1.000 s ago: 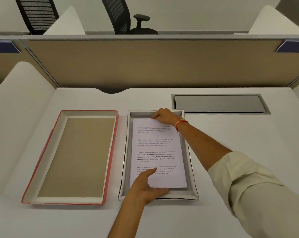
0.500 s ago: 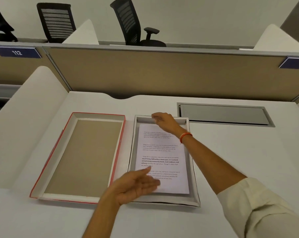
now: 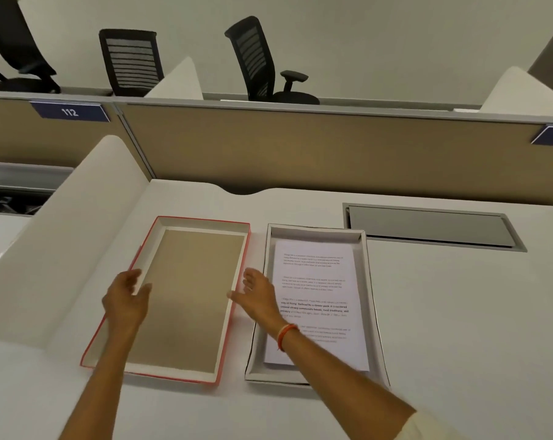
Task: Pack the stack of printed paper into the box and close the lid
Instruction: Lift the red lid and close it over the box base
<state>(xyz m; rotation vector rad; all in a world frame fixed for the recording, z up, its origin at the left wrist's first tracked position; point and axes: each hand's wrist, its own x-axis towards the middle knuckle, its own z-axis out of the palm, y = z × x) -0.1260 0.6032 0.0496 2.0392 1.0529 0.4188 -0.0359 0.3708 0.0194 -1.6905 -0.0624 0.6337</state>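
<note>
The stack of printed paper (image 3: 318, 281) lies flat inside the grey-walled box (image 3: 369, 281) at the middle of the white desk. Left of it the red-edged lid (image 3: 186, 293) lies upside down, its brown inside facing up. My left hand (image 3: 127, 300) hovers open over the lid's left rim. At the lid's right rim, between lid and box, is my right hand (image 3: 257, 295), fingers spread, an orange band on its wrist. Neither hand grips anything.
A grey cable hatch (image 3: 427, 227) is set into the desk at the back right. A white curved divider (image 3: 62, 258) rises at the left. A tan partition (image 3: 300, 147) closes the back, with office chairs beyond it.
Both hands have left the paper and box and moved left to either side of the lid. The camera has tilted up and shifted left.
</note>
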